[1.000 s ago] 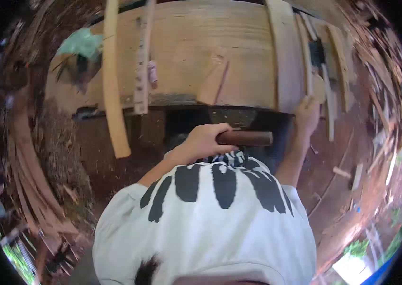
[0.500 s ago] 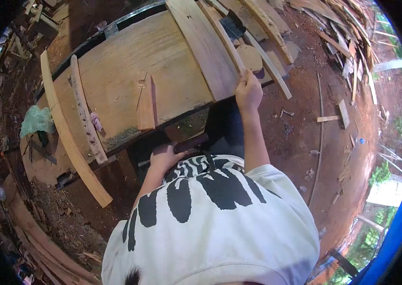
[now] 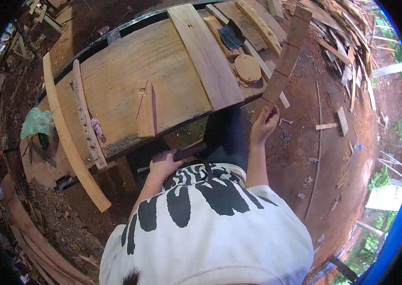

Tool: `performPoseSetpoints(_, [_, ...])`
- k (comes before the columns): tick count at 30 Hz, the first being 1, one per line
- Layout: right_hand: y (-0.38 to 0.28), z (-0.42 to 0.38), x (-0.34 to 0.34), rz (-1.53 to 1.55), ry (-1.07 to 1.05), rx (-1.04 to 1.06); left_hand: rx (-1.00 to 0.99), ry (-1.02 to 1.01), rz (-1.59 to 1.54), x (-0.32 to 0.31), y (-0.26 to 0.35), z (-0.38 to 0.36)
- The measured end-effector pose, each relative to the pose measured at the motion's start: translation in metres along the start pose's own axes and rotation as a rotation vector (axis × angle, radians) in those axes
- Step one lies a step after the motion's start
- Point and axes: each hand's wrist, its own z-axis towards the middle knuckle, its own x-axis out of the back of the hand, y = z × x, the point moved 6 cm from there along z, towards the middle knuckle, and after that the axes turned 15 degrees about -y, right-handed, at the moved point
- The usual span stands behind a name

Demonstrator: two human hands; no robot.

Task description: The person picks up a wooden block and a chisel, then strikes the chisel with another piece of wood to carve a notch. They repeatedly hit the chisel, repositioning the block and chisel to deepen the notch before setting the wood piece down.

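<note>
My right hand holds the lower end of a flat wooden strip crossed by several dark lines. The strip stands tilted up and to the right, past the table's right side. Low at the table's near edge, my left hand is closed around one end of a dark brown rod-like piece; its kind is not clear. On the table lie a wide plank, a round wooden disc and a dark flat piece. A short wooden wedge rests near the front edge.
The wooden table spans the upper middle. A long curved board and a rough-edged strip overhang its left front. A pale green plastic bag lies at left. Scrap wood is heaped at the upper right.
My right hand has lifted the wooden strip off the table, moved right and turned its broad, lined face into view. My left hand stays in nearly the same spot.
</note>
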Motion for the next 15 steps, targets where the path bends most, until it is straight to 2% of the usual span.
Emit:
performPoseSetpoints(4, [-0.028,0.017,0.005,-0.214,-0.077,0.049,0.013,-0.001,0.01,0.001,0.002,0.004])
performPoseSetpoints(6, [-0.034,0.028,0.0,-0.493,-0.136,0.186,0.046,-0.026,0.0,-0.001,0.0,0.005])
performPoseSetpoints(7, [-0.039,0.032,-0.003,-0.49,-0.136,0.186,0.026,-0.012,-0.005,-0.002,-0.002,0.006])
performPoseSetpoints(9, [-0.054,0.038,-0.022,-0.639,-0.282,0.211,0.007,0.0,-0.007,-0.003,-0.001,0.005])
performPoseSetpoints(12, [-0.061,0.044,-0.042,-0.668,-0.356,0.164,0.019,0.03,0.029,0.003,0.004,0.0])
performPoseSetpoints(14, [-0.066,0.053,-0.049,-0.673,-0.382,0.135,0.031,-0.023,0.002,0.003,0.003,0.0])
performPoseSetpoints(15, [-0.066,0.058,-0.052,-0.722,-0.453,0.07,0.036,-0.018,-0.001,0.003,0.003,0.0])
